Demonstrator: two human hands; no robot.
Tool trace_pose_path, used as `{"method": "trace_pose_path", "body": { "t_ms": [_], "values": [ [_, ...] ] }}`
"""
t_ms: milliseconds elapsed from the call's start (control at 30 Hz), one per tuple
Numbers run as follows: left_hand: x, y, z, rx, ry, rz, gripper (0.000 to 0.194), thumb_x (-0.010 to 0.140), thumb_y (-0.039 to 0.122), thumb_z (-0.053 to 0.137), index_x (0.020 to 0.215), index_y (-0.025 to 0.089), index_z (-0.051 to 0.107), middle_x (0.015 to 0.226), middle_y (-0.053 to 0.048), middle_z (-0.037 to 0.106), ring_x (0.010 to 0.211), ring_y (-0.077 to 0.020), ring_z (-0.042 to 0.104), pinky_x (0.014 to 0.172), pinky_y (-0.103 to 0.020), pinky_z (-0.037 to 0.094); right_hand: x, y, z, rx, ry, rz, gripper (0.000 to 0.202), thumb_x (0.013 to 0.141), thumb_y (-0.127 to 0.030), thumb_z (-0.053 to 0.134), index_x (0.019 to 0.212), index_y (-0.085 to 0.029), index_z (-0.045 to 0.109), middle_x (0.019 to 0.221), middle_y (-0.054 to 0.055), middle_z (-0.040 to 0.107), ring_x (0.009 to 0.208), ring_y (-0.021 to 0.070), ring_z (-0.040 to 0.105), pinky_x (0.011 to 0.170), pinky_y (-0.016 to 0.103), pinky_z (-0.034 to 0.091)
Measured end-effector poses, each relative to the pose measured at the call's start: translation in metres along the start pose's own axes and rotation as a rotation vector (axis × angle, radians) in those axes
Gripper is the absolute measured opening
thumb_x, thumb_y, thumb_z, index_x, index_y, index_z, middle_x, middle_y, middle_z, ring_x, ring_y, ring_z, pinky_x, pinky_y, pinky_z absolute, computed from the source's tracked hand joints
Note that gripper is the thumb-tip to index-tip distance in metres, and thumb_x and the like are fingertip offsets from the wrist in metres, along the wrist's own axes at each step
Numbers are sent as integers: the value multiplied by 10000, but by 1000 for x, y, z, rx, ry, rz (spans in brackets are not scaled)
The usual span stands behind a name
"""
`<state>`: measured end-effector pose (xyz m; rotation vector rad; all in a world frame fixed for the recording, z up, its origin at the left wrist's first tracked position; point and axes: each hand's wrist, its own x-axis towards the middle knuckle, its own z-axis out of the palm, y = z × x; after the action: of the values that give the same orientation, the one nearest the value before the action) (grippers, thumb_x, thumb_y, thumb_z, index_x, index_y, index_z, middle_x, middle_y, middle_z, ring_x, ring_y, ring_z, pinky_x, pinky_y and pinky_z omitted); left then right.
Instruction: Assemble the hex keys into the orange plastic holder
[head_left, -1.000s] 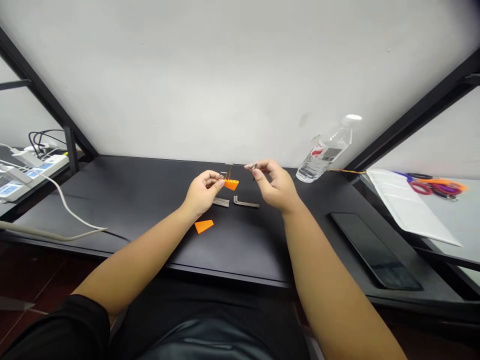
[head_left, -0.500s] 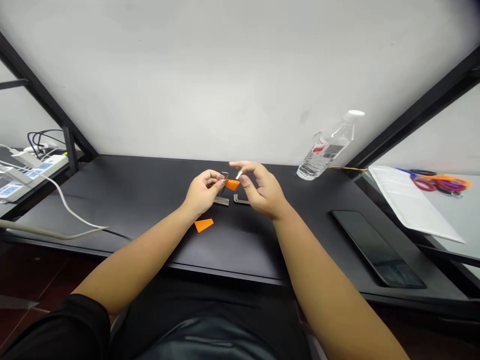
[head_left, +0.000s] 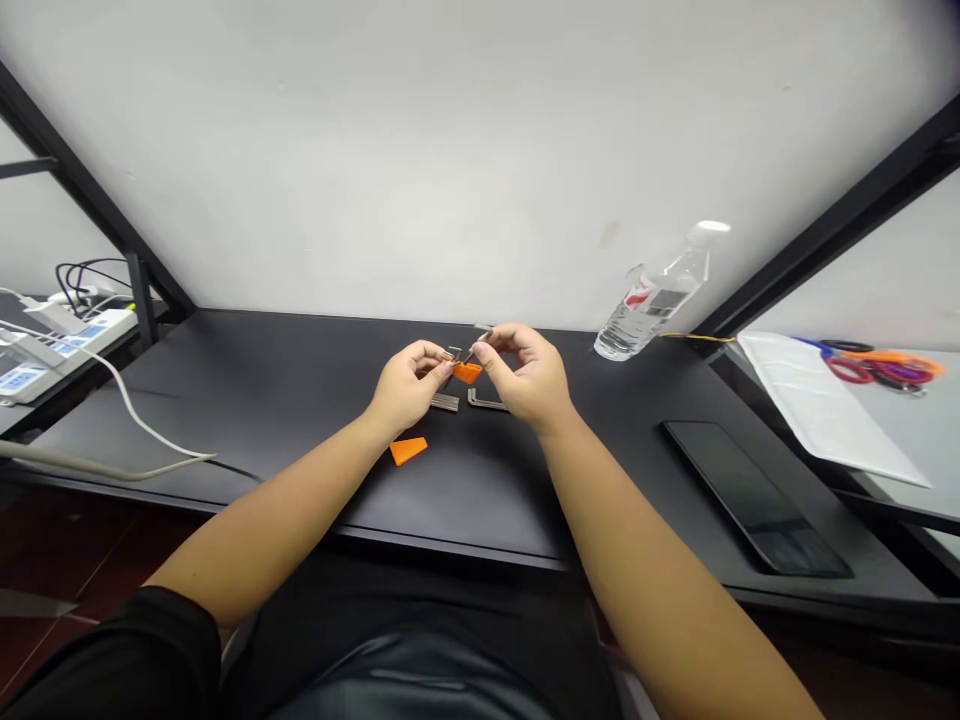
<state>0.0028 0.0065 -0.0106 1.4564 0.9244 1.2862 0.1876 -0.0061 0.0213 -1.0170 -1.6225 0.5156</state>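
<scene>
- The left hand (head_left: 405, 385) has its thumb and fingers closed on the orange holder (head_left: 469, 373), which is lifted above the table (head_left: 285, 390), nearer to the far edge than to the near edge.
- The right hand (head_left: 532, 375) pinches a key (head_left: 482, 335) between thumb and fingers.
- One second ago the right hand was further to the right, with its key well apart from the holder; now it is just beside the left hand, and the key is over the holder.
- The holder has moved a little toward the right edge of the table since then.
- The holder's long axis goes roughly along the far edge; its narrow side face is turned to the near edge.
- The key leans: its lower end points down and left, to the holder, its bent end is up, toward the wall. If it has entered a hole, I cannot tell.
- Below the hands, on the table, lie the loose keys (head_left: 445, 403) and an L-key (head_left: 486, 401), whose long arm runs toward the right edge and whose short arm points to the far edge.
- The orange piece (head_left: 409, 451) lies closer to the near edge, its narrow end toward the right edge.
</scene>
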Motion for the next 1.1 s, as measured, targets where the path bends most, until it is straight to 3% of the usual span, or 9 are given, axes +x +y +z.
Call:
{"method": "trace_pose_path", "body": {
  "t_ms": [200, 800, 967, 1100],
  "values": [
    [0, -3, -1, 33, -5, 16, 296, 815, 441, 768, 910, 186, 651, 809, -32, 725, 715, -151, 647, 696, -289, 466, -1, -3, -1, -29, -26, -41, 195, 895, -408, 668, 899, -221, 614, 873, 38, 691, 832, 204, 665, 851, 356, 533],
    [0, -3, -2, 80, 55, 42, 230, 818, 384, 767, 895, 198, 655, 857, -41, 738, 771, -173, 679, 760, -307, 499, 0, -7, -6, -142, -95, -1, 160, 890, -384, 623, 878, -227, 601, 825, 30, 694, 794, 203, 654, 827, 345, 512],
    [-3, 2, -3, 178, 33, 94, 186, 842, 358, 740, 897, 200, 659, 872, -50, 752, 814, -194, 700, 756, -310, 494, -1, -7, -3, -229, -234, -20, 141, 882, -362, 633, 862, -222, 638, 915, 57, 725, 887, 231, 651, 845, 360, 501],
    [-2, 2, -3, 77, 55, 48, 235, 831, 401, 756, 898, 204, 648, 852, -39, 742, 804, -184, 691, 766, -310, 506, 2, -2, -9, -244, -244, 0, 272, 875, -440, 659, 1038, -222, 644, 1082, 76, 723, 957, 240, 644, 866, 373, 502]
  ]
}}
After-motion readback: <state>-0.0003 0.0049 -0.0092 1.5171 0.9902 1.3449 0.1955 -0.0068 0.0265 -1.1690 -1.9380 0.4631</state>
